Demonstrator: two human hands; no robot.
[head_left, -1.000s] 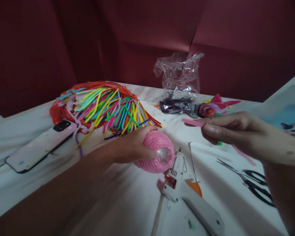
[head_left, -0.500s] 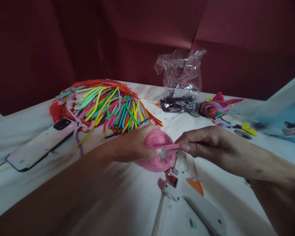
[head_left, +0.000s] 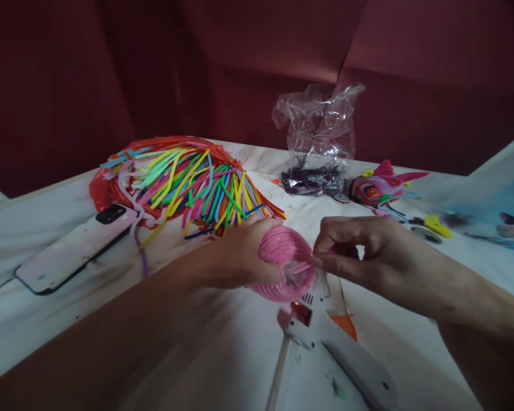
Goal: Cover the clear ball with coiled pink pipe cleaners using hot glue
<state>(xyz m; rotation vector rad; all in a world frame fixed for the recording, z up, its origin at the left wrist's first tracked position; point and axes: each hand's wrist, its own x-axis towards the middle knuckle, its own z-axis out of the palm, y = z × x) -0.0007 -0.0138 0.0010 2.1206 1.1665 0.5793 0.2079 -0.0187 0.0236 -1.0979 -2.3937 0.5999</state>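
Note:
My left hand (head_left: 240, 257) is wrapped round a ball-shaped form (head_left: 282, 248) covered in coiled pink pipe cleaner. A clear, uncovered patch (head_left: 296, 277) shows on its right end. My right hand (head_left: 355, 251) pinches the free end of a pink pipe cleaner (head_left: 302, 266) at that patch, its fingertips close against the ball. Just beneath the ball lies a white hot glue gun (head_left: 346, 348) with a small orange-red light on its body. A glue stick (head_left: 278, 371) runs out toward me from its rear.
Many coloured pipe cleaners (head_left: 201, 188) spill from a red bag at the back left, beside a phone (head_left: 77, 245). A clear plastic bag (head_left: 319, 142) with dark contents stands behind. A colourful pipe-cleaner fish (head_left: 377, 188) sits at the right, near a yellow piece (head_left: 437, 226).
My right hand has turned and brought the pipe cleaner's end closer in against the ball. The ball has tilted slightly and shifted a little to the right.

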